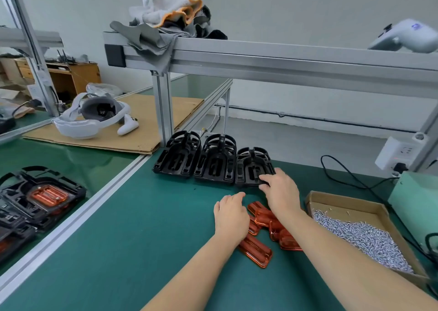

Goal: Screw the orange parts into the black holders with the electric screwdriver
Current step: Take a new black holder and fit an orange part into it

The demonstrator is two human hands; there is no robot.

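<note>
Far left on the green surface (142,216), past the aluminium divider rail (78,213), there's a stack of black holders (35,199) with an orange part (48,195) already sitting in the top one. Behind that, a white headset (91,116) lies on a sheet of cardboard (147,130).

Moving toward the middle, three empty black holders stand side by side in a row: the left holder (177,158), the middle holder (215,161) and the right holder (252,167).

The left hand (231,216) reaches forward with the forearm stretched out low over the surface, palm down, fingers loosely curled and holding nothing. It hovers over the left edge of the pile of loose orange parts (263,232), which sits just in front of the holder row.

The right hand (280,192) is stretched further forward, arm crossing over the orange pile, with its fingertips pinching the near right edge of the right holder.

To the right, a cardboard box (343,201) full of small silver screws (362,237) lies right beside the right forearm. Can't spot the screwdriver clearly anywhere.
</note>
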